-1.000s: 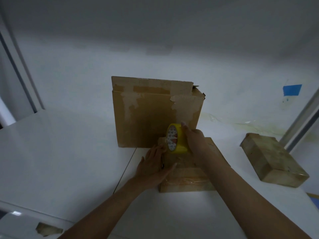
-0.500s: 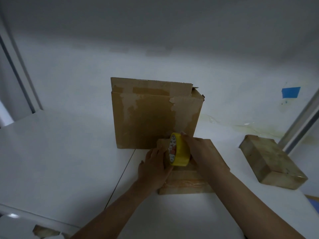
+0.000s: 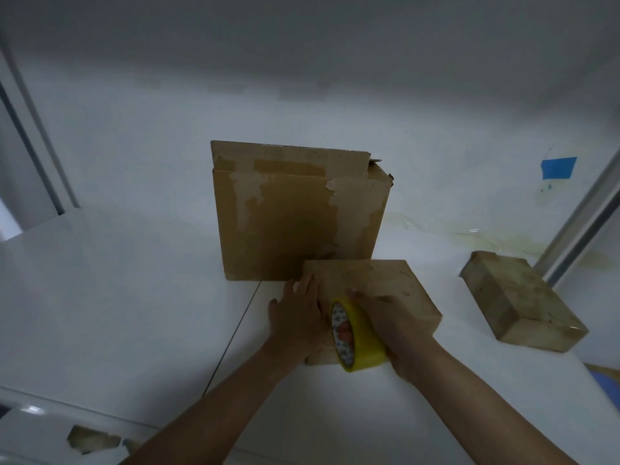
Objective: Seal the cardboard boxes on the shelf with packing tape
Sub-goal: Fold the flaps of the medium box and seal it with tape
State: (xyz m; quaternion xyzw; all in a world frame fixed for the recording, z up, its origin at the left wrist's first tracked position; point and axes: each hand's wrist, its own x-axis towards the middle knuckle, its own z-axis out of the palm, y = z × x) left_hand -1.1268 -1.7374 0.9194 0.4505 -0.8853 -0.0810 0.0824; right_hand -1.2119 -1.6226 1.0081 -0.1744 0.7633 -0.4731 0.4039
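A flat cardboard box (image 3: 379,283) lies on the white shelf (image 3: 117,297) in front of me. My right hand (image 3: 392,317) grips a yellow roll of packing tape (image 3: 355,337) standing on edge at the box's near left corner. My left hand (image 3: 298,313) lies flat against the box's left side, fingers spread, holding nothing. Directly behind stands a tall cardboard box (image 3: 295,216) with torn tape remnants along its top. A third flat, taped box (image 3: 523,300) lies to the right.
A white wall (image 3: 302,95) closes the back of the shelf. Metal uprights stand at the left (image 3: 33,146) and right (image 3: 583,216). A blue tape patch (image 3: 558,167) sticks to the wall. A dark seam (image 3: 235,330) runs across the shelf.
My right hand has drawn the tape roll from the far edge of the flat box toward me to its near edge. My left hand stayed pressed on the box's left side.
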